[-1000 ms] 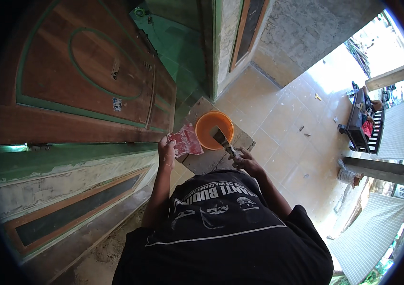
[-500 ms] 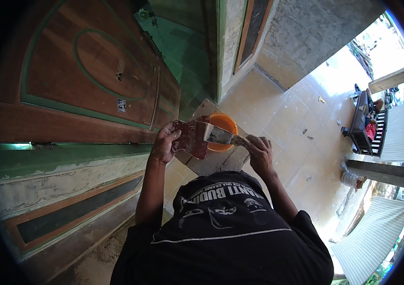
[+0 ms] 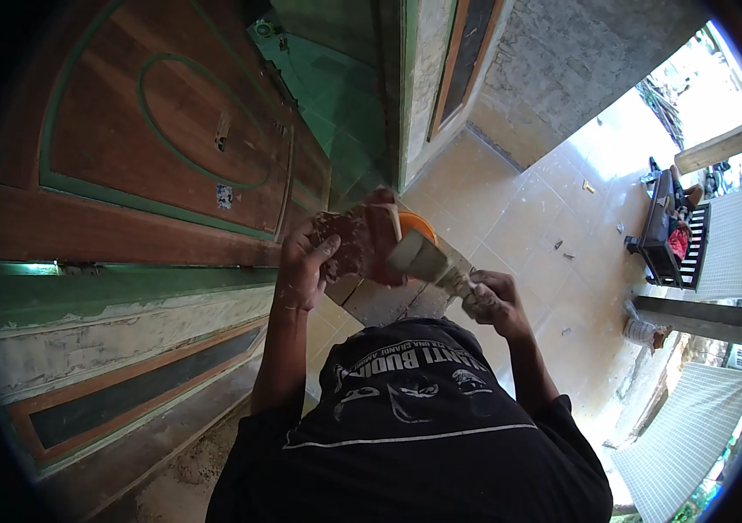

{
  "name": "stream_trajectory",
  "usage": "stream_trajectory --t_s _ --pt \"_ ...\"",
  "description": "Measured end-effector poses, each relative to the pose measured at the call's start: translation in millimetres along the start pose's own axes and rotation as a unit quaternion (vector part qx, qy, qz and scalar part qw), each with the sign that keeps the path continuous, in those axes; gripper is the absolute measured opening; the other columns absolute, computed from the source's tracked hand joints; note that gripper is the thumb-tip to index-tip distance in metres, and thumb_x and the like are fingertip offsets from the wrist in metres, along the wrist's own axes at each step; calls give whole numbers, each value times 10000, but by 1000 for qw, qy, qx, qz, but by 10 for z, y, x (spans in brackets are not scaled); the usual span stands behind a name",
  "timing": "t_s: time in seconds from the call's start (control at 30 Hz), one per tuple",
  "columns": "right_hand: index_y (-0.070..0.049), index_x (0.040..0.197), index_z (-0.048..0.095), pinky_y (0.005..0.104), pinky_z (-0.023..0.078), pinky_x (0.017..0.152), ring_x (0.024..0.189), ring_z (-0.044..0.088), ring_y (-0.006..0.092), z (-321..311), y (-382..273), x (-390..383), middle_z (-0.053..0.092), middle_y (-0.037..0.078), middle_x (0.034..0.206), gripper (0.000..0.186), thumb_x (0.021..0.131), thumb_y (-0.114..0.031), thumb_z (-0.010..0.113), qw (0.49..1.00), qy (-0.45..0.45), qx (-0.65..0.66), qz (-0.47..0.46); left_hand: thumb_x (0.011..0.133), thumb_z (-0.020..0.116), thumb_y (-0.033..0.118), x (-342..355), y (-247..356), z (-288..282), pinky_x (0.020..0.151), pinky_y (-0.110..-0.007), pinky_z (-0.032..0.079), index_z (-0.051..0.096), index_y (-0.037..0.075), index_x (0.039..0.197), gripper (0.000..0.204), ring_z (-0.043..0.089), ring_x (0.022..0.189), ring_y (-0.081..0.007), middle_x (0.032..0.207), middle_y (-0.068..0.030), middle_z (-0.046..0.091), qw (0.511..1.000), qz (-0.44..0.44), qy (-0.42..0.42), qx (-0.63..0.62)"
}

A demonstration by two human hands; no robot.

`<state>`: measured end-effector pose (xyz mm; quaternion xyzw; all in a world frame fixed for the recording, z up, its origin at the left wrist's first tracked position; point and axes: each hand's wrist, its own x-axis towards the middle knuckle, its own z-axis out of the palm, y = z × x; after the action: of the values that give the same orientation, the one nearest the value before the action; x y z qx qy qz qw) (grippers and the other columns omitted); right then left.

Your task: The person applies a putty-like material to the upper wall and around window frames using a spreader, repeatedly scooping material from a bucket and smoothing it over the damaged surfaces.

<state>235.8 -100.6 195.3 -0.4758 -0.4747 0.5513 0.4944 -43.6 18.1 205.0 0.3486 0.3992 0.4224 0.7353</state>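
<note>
My left hand grips a dark red, putty-smeared flat spreader by its near side, thumb on top. Pale putty shows along the spreader's right part. In my right hand is a putty knife, held by its caked handle with the broad blade pointing left. The blade tip lies over or against the spreader's right edge; contact cannot be made out. Below both tools stands an orange bucket, mostly covered by them. The spreader is slightly smeared by motion.
The bucket rests on a dusty board over the tiled floor. A brown wooden door with green trim stands close on the left, above a green-edged wall. A dark bench is at the right, and small debris lies on the tiles.
My right hand has moved right and nearer to me, drawing the putty knife back across the spreader. The spreader has turned and shifted a little to the right, covering more of the bucket.
</note>
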Motion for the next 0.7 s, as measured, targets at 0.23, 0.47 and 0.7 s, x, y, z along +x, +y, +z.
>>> stream_trajectory --t_s 0.23,0.47,0.7 --pt "42 858 614 195 285 356 422 437 62 -231 146 170 512 26 564 454 886 -403 530 974 -144 84 153 822 526 -28 -33 130 59 693 -271 550 488 -22 1072 253 636 816 -160 963 -111 624 994 -43 -85 -58" --pt "28 900 578 200 274 350 408 392 51 -303 135 113 487 26 555 444 901 -410 504 967 -129 121 185 831 520 -13 -84 182 -55 716 -280 546 473 5 1081 255 626 858 -178 988 -108 602 998 5 -25 -57" --pt "7 808 528 201 256 329 382 363 54 22 -53 -1 468 31 536 423 905 -403 492 988 -11 72 136 848 501 9 -206 126 309 838 -338 486 444 18 1106 263 559 962 -172 1070 -97 538 977 189 87 -51"
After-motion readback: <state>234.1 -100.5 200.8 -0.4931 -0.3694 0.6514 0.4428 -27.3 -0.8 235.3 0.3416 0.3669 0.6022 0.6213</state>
